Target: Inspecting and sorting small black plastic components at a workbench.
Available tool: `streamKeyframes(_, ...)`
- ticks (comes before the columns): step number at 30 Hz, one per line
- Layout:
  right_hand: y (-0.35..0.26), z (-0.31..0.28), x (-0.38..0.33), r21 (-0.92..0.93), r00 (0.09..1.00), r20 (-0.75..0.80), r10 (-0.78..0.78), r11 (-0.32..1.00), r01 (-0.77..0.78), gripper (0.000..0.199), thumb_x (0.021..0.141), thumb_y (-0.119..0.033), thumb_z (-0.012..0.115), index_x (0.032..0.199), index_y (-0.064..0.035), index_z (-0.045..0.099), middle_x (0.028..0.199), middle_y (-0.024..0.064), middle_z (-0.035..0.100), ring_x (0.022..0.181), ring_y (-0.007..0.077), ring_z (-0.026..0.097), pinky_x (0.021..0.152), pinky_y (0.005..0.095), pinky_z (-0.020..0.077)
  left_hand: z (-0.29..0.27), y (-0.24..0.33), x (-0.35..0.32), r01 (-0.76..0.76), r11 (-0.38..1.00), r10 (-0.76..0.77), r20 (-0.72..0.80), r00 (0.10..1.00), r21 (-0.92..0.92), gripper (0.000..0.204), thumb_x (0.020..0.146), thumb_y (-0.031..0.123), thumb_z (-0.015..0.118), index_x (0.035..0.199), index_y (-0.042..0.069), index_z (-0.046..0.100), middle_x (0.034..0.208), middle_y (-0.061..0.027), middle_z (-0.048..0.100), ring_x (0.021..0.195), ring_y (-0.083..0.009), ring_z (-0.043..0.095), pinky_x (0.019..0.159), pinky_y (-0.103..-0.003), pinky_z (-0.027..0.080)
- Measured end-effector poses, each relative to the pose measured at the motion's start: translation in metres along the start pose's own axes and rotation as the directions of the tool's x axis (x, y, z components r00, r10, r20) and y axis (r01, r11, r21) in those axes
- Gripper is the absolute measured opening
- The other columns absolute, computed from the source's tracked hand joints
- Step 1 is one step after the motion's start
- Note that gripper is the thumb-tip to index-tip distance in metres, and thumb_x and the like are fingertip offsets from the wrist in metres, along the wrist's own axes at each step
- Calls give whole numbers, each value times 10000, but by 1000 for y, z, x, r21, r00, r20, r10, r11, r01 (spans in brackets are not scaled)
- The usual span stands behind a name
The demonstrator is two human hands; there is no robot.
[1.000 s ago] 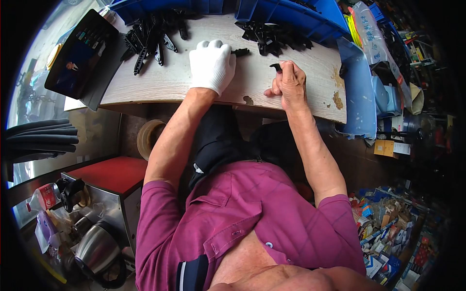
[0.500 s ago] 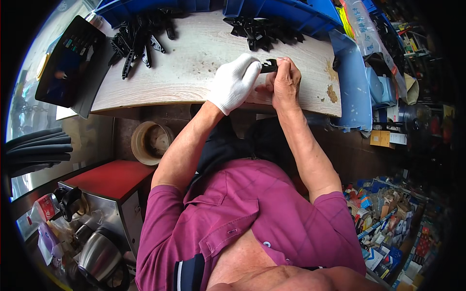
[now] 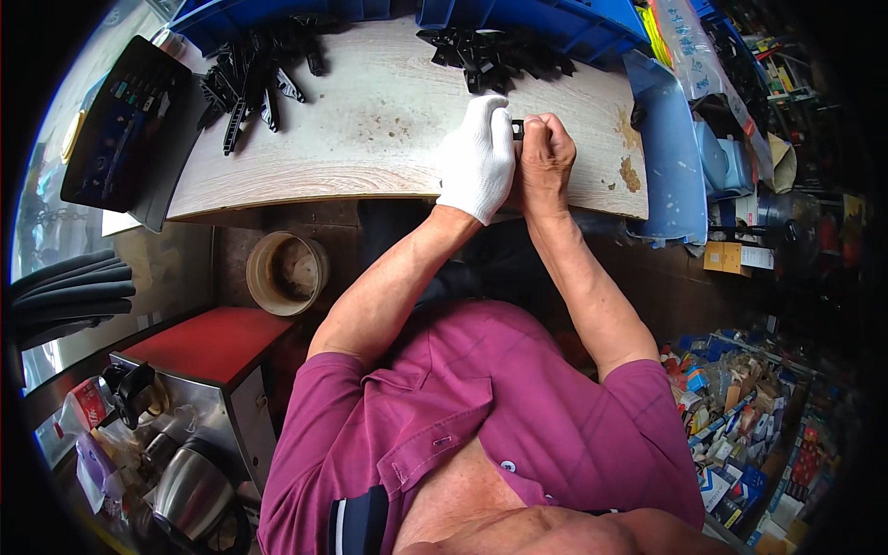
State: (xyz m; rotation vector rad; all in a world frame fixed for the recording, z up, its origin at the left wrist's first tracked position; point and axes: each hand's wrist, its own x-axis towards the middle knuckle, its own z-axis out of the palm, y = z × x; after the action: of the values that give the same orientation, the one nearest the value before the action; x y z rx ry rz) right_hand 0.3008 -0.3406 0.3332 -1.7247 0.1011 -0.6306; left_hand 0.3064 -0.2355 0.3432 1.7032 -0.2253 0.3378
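My left hand (image 3: 478,157), in a white knit glove, and my bare right hand (image 3: 546,159) are held side by side over the front part of the table. Between them a small black plastic part (image 3: 518,130) shows, mostly covered by the fingers. Both hands are closed around it. Beyond my hands lies a pile of short black plastic parts (image 3: 486,60). To the left is another heap of longer black plastic pieces (image 3: 245,79), some of them ribbed.
Blue plastic bins (image 3: 536,26) line the table's (image 3: 324,153) back edge. A black case (image 3: 125,125) stands at the left end, a pale blue plastic tray (image 3: 668,157) at the right. Below, a round bucket (image 3: 287,273) sits on the floor, near a red-topped cabinet (image 3: 208,342).
My gloved left hand has moved right and turned more upright, closing up to my right hand. Less of the black plastic part shows between them. My right hand has barely moved.
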Motion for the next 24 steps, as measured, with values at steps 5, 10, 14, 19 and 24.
streamKeyframes(5, -8, 1, -1, 142, 989, 34, 144, 979, -147, 255, 965, -85, 567, 723, -50, 499, 626, -45, 406, 591, 54, 346, 519, 275, 340, -15, -19, 7, -396, 878, 359, 176, 916, 269, 189, 995, 100, 497, 1116, 24, 620, 1000, -171, 655, 827, -338, 666, 747, -378, 534)
streamKeyframes(10, -26, -3, 7, 374, 882, 47, 468, 811, -450, 390, 973, -301, 549, 652, -131, 407, 484, -19, 280, 417, 146, 398, 501, 454, 576, -47, -39, 79, -228, 904, 266, -60, 962, 362, 133, 913, 165, 610, 997, 122, 704, 913, -152, 692, 875, -371, 664, 759, -436, 539)
streamKeyframes(14, -17, -27, 33, 385, 841, -51, 538, 788, -481, 283, 968, -277, 517, 788, -58, 516, 474, 1, 324, 380, 141, 417, 486, 458, 605, -49, -61, 119, -341, 662, 329, 150, 932, 667, 197, 890, 198, 629, 1056, 199, 736, 924, -116, 710, 879, -369, 665, 757, -445, 559)
streamKeyframes(19, 6, -80, 86, 311, 767, -331, 549, 831, -461, 366, 973, -358, 534, 863, -15, 473, 526, 62, 413, 374, 163, 435, 494, 453, 622, -47, -67, 114, -493, 494, 392, 322, 862, 716, 114, 877, 199, 632, 928, 133, 710, 908, -110, 709, 852, -362, 653, 706, -453, 560)
streamKeyframes(24, 23, -129, 111, 311, 587, -600, 544, 834, -455, 412, 916, -389, 616, 1066, -17, 525, 805, 138, 542, 501, 191, 502, 559, 483, 632, -42, -50, 102, -462, 524, 281, 367, 887, 716, 144, 881, 181, 621, 963, 132, 728, 959, -86, 721, 891, -350, 655, 772, -432, 560)
